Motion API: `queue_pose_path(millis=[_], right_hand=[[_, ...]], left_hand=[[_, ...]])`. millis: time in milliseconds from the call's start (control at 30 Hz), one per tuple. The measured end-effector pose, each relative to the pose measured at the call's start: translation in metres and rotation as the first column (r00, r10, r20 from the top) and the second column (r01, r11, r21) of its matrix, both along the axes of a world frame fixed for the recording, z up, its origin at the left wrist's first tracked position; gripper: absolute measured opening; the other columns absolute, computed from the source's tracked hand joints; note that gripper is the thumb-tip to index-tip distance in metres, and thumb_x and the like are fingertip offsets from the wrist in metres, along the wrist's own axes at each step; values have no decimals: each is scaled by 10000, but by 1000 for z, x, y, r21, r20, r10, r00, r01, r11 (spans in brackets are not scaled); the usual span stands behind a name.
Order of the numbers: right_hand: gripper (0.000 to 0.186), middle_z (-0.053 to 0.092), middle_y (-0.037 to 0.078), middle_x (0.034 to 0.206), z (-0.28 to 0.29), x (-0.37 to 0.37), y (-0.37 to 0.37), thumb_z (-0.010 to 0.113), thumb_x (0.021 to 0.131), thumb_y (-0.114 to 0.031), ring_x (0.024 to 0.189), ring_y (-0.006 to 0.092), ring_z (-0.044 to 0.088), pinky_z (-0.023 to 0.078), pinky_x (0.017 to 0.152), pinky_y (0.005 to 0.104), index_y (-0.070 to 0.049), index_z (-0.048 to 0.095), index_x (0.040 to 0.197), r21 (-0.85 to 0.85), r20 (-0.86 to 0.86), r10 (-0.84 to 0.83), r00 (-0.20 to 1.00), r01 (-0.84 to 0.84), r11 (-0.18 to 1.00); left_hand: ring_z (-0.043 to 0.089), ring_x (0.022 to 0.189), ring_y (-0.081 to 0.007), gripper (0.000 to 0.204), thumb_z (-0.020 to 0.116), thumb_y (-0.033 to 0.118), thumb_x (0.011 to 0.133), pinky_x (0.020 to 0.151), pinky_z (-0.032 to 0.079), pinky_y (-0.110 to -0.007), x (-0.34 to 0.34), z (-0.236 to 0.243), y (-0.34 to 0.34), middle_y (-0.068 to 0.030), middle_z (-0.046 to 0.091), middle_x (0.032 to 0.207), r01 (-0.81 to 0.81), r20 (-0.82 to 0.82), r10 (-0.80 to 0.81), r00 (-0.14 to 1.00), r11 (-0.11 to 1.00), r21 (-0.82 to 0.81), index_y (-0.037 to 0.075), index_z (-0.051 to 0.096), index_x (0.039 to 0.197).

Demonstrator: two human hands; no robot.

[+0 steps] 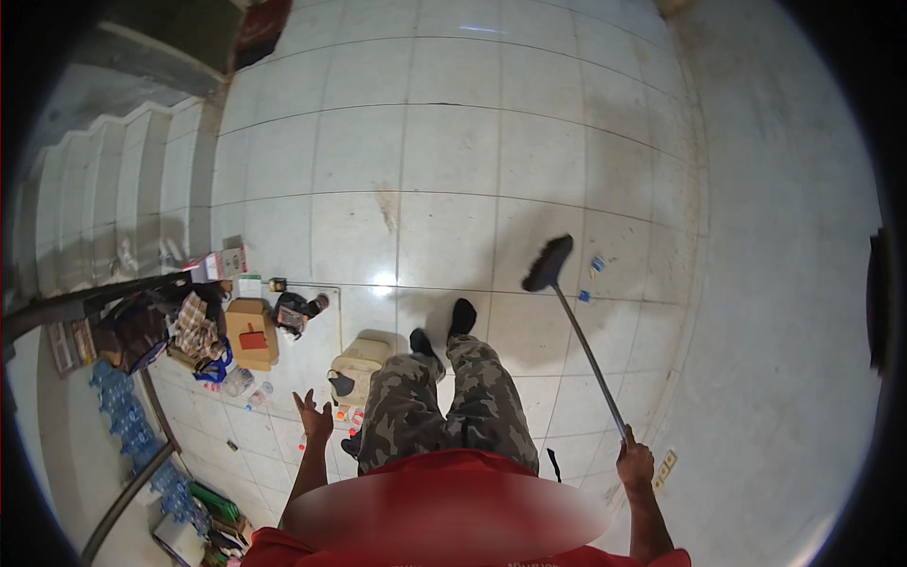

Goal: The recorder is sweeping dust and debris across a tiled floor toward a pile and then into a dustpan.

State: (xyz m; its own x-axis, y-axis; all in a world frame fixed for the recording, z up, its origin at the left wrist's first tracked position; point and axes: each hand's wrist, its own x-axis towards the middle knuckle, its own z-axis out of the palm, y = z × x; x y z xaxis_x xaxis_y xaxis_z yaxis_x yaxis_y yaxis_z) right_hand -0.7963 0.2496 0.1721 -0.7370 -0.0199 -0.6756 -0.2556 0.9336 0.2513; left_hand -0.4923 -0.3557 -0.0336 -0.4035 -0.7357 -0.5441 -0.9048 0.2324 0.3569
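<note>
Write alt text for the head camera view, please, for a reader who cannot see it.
The person's right-hand grip holds a long-handled broom, its dark head over the pale tiled floor near small blue scraps. The left-hand grip is open, holding nothing. Further left are a cardboard box, assorted clutter and white steps.

The floor (539,151) is laid with pale, glossy tiles, with a brownish smudge (385,208) left of its middle. Toward its right edge lie small blue scraps (597,264) and scattered crumbs, just beside a black broom head (550,263) whose contact with the tiles cannot be told. Toward its left edge lie an open cardboard box (241,317) with a red item (252,340) in it, a dark bundle (291,312) and clear plastic bottles (259,395), while a beige stool-like object (364,357) stands nearer the middle.
</note>
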Motion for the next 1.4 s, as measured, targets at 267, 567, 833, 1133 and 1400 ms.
queue_pose_path(millis=[267,567,833,1133,1400], right_hand=[[636,586,188,769,-139,-71,-306,466,832,-123,733,358,602,482,614,455,-230,203,1401,-672,169,225,960,-55,738],[447,610,160,723,-241,-127,-501,435,840,-143,692,328,615,497,632,460,-220,461,1279,-633,41,231,972,-153,759],[470,603,226,682,-57,-150,-223,492,855,-201,656,384,616,493,588,498,-245,394,1312,27,82,-28,996,26,999],[579,570,188,572,-27,-190,-374,471,827,-133,537,381,579,464,519,498,-151,291,1378,-287,247,290,925,-216,933],[392,593,150,738,-298,-190,-725,487,837,-180,686,330,605,483,596,461,-203,520,1227,-766,-40,455,890,-320,558]], left_hand=[[550,1012,-368,602,663,80,743,826,484,-393,-114,27,-61,-269,100,1431,49,-150,-57,987,997,-57,33,393,1278],[510,1106,-341,588,628,82,783,864,477,-387,-205,44,-178,-242,142,1431,196,-215,-191,958,981,-1,17,363,1304],[580,952,-279,551,637,114,794,784,503,-352,-160,-3,-266,-252,167,1426,-24,-121,32,992,997,69,58,394,1286],[592,965,-248,557,648,102,784,787,500,-316,-154,-33,-257,-186,319,1367,-152,-93,167,982,977,150,22,400,1277],[519,1066,-287,576,614,15,781,810,496,-354,-217,48,-245,-173,325,1375,-215,-184,252,950,957,196,39,373,1304]])
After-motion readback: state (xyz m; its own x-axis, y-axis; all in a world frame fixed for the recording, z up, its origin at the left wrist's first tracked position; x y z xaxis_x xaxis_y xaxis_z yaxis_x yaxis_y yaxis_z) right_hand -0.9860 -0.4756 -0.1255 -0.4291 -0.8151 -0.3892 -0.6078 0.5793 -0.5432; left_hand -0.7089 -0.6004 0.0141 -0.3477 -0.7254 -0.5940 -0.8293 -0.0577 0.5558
